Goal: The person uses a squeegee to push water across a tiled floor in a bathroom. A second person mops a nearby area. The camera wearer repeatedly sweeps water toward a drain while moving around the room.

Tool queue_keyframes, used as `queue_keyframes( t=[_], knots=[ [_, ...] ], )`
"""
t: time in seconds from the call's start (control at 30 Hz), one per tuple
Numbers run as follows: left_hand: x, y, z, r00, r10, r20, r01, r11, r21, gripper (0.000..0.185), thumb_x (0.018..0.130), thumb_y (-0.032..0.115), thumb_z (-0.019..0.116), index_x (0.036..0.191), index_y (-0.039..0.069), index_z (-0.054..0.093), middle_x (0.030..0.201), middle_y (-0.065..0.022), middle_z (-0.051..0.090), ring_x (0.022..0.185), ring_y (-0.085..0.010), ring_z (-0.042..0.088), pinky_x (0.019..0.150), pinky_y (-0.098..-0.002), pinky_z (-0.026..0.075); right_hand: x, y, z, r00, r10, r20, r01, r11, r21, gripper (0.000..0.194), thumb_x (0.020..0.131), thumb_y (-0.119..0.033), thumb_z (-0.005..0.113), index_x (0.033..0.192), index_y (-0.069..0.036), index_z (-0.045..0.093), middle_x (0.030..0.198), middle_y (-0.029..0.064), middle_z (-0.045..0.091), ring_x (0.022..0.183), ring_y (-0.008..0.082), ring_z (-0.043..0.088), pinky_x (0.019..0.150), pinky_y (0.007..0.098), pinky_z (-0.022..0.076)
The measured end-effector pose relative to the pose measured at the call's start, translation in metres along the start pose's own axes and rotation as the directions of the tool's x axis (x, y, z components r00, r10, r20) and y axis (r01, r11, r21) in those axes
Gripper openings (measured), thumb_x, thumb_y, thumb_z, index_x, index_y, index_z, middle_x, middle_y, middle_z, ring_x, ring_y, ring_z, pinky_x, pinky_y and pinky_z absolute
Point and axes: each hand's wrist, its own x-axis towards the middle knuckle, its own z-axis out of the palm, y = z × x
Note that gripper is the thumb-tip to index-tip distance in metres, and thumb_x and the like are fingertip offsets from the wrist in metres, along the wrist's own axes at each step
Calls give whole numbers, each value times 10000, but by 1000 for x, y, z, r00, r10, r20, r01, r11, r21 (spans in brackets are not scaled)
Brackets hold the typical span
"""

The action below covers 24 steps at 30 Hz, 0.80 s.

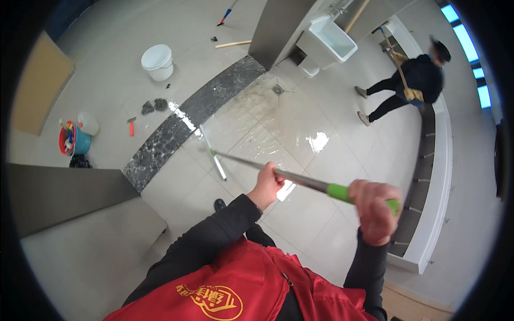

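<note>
A floor squeegee (299,177) with a metal pole and a green grip slants across the view. My left hand (268,183) is closed round the middle of its pole. Higher up, at the green grip near the pole's end, my right hand (376,206) is wrapped; it is slightly blurred. The squeegee's long pale blade (217,162) lies on the wet tiled floor (277,138), one end close to the dark stone strip (160,158). Water shines on the tiles and on part of the strip.
A person in dark clothes (421,78) holds a long wooden-handled tool at right. Beyond the strip stand a white bucket (157,64) and a blue bucket of tools (80,140); a red-handled scraper (131,127) and dark pads (160,104) lie nearby. A white sink (335,42) hangs at the top.
</note>
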Motion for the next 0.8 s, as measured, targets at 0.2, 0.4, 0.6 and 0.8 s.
queue_keyframes(
  t=[0.2, 0.4, 0.6, 0.8],
  knots=[
    [44, -7, -12, 993, -88, 84, 79, 992, 97, 203, 856, 146, 500, 675, 118, 412, 595, -16, 424, 503, -122, 434, 509, -278, 418, -27, 19, -7, 996, 86, -5, -85, 973, -217, 292, 820, -43, 541, 576, -65, 383, 544, 42, 462, 526, 170, 451, 644, 355, 409],
    [-9, -26, 4, 975, -91, 201, -51, 793, 608, 335, 979, 401, 528, 1127, 101, 513, 1060, -60, 566, 979, -160, 560, 806, -314, 488, -59, -12, -9, 978, 1, -207, -42, 980, -193, 279, 842, -49, 549, 598, -53, 415, 559, 55, 502, 560, 165, 469, 664, 337, 420],
    [-188, -21, 6, 310, 389, 867, -933, -48, 356, 678, 847, 270, 707, 1390, 42, 370, 1347, -120, 451, 1251, -245, 436, 1043, -380, 332, -114, 14, 14, 993, -19, -120, -38, 889, -456, 169, 831, -64, 699, 794, -50, 535, 704, 58, 534, 601, 150, 502, 546, 292, 412],
    [-268, -69, 54, 209, -11, 978, -974, -88, 207, 265, 723, 185, 802, 840, 54, 603, 782, -60, 604, 754, -253, 599, 761, -347, 480, -176, 86, 7, 979, -150, 141, 188, 930, -315, 287, 758, -71, 688, 1020, -45, 571, 970, 113, 596, 936, 289, 587, 829, 384, 467]
  ],
)
